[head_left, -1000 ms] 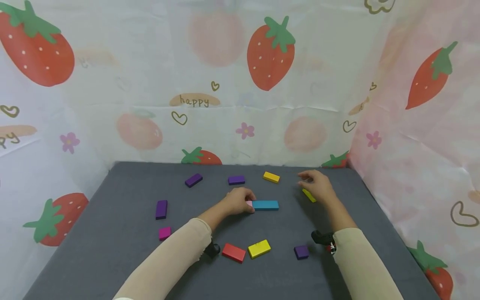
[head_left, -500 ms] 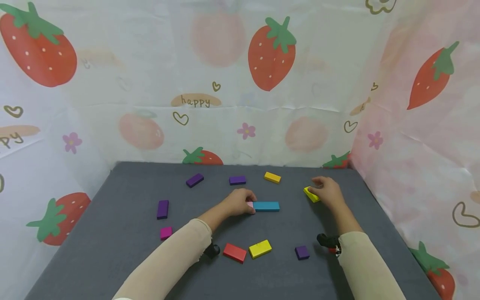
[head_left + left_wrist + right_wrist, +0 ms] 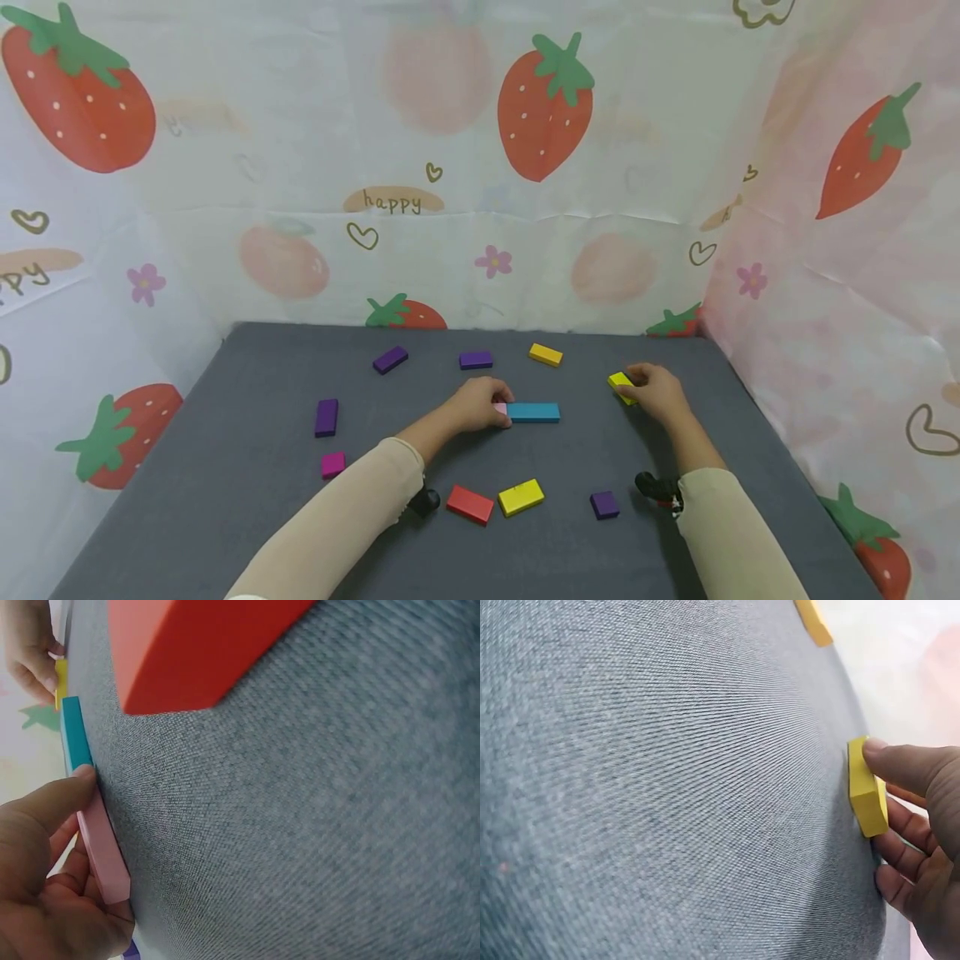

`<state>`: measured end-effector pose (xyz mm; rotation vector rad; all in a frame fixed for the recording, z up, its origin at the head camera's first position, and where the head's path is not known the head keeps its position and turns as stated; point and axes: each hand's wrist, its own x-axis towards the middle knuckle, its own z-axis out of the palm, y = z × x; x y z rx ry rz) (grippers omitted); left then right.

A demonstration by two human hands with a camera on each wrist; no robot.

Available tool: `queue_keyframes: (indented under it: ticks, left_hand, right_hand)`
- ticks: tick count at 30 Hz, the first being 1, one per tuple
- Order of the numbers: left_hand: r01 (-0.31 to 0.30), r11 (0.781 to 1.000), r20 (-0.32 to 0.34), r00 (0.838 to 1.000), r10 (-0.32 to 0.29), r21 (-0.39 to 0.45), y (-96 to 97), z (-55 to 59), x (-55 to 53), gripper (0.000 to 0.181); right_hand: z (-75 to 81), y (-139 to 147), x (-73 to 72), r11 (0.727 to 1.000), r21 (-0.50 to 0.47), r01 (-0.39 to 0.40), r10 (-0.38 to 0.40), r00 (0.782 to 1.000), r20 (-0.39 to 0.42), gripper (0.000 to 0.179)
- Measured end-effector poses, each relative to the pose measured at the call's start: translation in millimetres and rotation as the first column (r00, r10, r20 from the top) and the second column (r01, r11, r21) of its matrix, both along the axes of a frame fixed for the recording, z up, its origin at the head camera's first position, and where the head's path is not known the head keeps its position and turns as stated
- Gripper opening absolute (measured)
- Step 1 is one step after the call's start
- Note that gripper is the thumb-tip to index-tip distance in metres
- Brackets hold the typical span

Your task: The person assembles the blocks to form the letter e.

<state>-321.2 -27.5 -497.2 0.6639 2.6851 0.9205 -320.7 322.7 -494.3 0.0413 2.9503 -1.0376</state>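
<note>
Left hand (image 3: 477, 403): pinches pink block (image 3: 103, 851), left end of blue block (image 3: 533, 412). Right hand (image 3: 658, 393): pinches yellow block (image 3: 862, 776), right of blue block. Step: apparently grasping; next likely needs steady lift.

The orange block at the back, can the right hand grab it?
Probably not yet: the right hand pinches a yellow block. Otherwise the way to the orange block looks free, just gray table between.

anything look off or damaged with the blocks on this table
No damage or spill stands out. At most, the red block lies askew, while the pink block in the left hand lines up with the blue block.
</note>
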Motion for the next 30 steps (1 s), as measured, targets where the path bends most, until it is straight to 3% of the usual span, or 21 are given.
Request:
queue_keyframes:
  ticks: [16,30]
  left_hand:
    - [-0.007,1.0,-0.011,1.0,0.007,0.014,-0.4,-0.6,2.0,0.03]
    - [-0.013,1.0,-0.006,1.0,0.013,0.016,0.5,1.8,3.2,0.029]
  right_hand:
    - [-6.6,-2,-0.1,1.0,0.018,0.0,0.0,1.0,-0.001,0.053]
    - [7.1,-16,-2.7,1.0,-0.004,-0.003,0.002,1.0,-0.016,0.05]
